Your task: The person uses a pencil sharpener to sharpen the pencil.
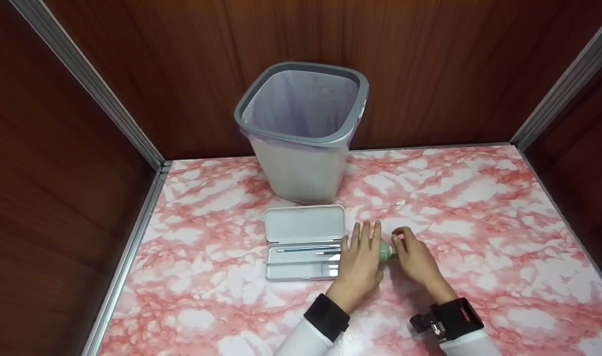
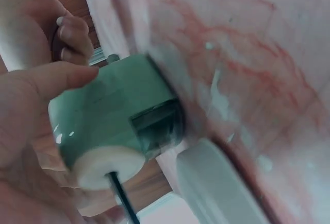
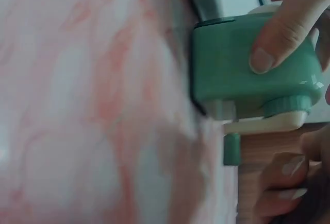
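A green hand-crank pencil sharpener [image 2: 108,100] lies on the table, with a dark pencil [image 2: 122,195] sticking out of its pale round front. My left hand [image 1: 358,264] grips the sharpener's body, thumb along one side; in the head view this hand covers most of it. Beside the crank [image 3: 265,123], my right hand [image 1: 419,262] has loosely curled fingers. A gap shows between those fingers and the crank's green knob [image 3: 232,149] in the right wrist view. Left of the sharpener lies an open pencil case [image 1: 304,225] with pencils [image 1: 301,249] in its upper compartment.
A tall waste bin [image 1: 301,170] with a grey rim and a purple liner stands behind the pencil case. Brown wood-grain panels [image 1: 429,74] enclose the back and sides. Red-and-white marbled covering [image 1: 207,316] spreads across the table.
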Action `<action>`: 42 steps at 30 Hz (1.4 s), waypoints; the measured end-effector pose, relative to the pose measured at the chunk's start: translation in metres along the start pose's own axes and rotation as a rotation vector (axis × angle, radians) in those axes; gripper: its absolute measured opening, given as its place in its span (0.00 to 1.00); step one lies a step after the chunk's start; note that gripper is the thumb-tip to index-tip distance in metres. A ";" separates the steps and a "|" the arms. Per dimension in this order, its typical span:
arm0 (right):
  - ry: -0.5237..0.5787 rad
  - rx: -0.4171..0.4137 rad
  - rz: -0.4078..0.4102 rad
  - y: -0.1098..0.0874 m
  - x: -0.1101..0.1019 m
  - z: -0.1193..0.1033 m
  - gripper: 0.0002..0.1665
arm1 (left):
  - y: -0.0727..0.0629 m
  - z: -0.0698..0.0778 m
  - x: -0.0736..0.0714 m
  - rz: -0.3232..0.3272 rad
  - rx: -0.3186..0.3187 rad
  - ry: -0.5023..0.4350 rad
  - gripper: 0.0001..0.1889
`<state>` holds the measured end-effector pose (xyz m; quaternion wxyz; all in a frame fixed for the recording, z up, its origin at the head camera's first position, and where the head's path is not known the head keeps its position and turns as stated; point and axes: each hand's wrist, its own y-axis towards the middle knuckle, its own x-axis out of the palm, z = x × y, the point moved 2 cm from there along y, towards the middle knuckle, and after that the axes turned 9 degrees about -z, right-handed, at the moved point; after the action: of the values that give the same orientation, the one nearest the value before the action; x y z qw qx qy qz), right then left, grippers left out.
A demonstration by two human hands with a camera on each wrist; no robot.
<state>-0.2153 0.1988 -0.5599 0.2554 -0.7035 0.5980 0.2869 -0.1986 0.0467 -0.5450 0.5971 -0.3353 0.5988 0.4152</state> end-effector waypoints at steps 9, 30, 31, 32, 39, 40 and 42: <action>-0.037 -0.395 0.111 -0.001 0.009 -0.031 0.17 | -0.026 -0.034 -0.016 -0.012 -0.056 -0.135 0.46; -0.230 -0.460 -0.105 0.012 0.029 -0.034 0.31 | -0.031 -0.061 0.002 0.192 -0.007 -0.061 0.08; -0.225 -0.457 -0.105 0.013 0.029 -0.034 0.31 | -0.031 -0.061 0.002 0.191 -0.004 -0.064 0.08; -0.224 -0.455 -0.104 0.013 0.029 -0.034 0.31 | -0.030 -0.062 0.003 0.190 -0.002 -0.067 0.07; -0.250 -0.480 -0.067 0.015 0.032 -0.034 0.29 | -0.028 -0.065 0.003 0.179 0.000 -0.080 0.05; -0.252 -0.488 -0.059 0.015 0.032 -0.034 0.29 | -0.027 -0.065 0.003 0.183 0.001 -0.081 0.05; -0.256 -0.497 -0.050 0.016 0.033 -0.035 0.29 | -0.027 -0.067 0.003 0.194 0.006 -0.076 0.04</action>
<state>-0.2236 0.1492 -0.5592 0.1554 -0.7170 0.4547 0.5050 -0.2035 -0.0245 -0.5541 0.5775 -0.2578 0.6065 0.4819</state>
